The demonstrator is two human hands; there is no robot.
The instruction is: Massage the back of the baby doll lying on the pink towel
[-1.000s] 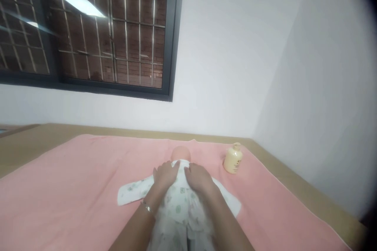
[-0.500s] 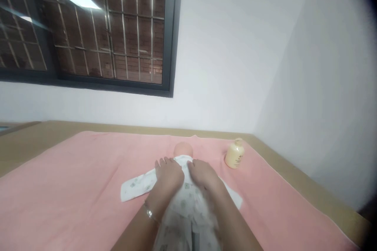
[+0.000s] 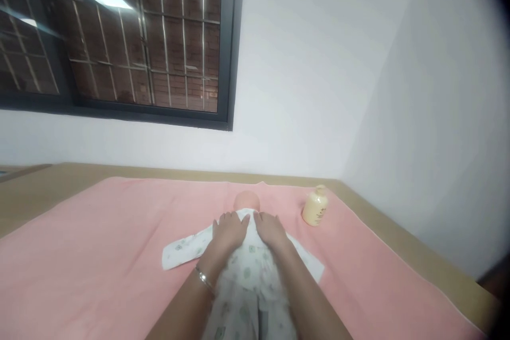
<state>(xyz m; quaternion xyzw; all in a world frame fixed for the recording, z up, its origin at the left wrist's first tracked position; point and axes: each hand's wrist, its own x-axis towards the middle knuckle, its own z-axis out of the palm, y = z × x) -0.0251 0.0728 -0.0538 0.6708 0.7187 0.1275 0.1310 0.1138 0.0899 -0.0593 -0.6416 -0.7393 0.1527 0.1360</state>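
A baby doll with a smooth, bare head (image 3: 247, 201) lies stretched out away from me, dressed in a white patterned outfit (image 3: 249, 263) with both sleeves spread sideways. My left hand (image 3: 230, 231) rests on its upper back at the left shoulder, fingers laid over the shoulder and thumb pointing up toward the neck. On the right shoulder, my right hand (image 3: 271, 228) lies the same way, its thumb near the neckline. The two thumbs are close together but apart. A silver bracelet (image 3: 204, 278) circles my left wrist. My forearms partly cover the doll's sides.
A pink sheet (image 3: 87, 234) lies under the doll on a tan surface (image 3: 43, 186). To the right of the head stands a cream-coloured bottle (image 3: 315, 207). Behind are a white wall (image 3: 295, 74) and a dark-framed window (image 3: 229, 53) with bars.
My thumbs have swung inward and up toward the doll's neck, and both hands have drawn slightly closer together. Doll and bottle keep their places; the view has shifted slightly.
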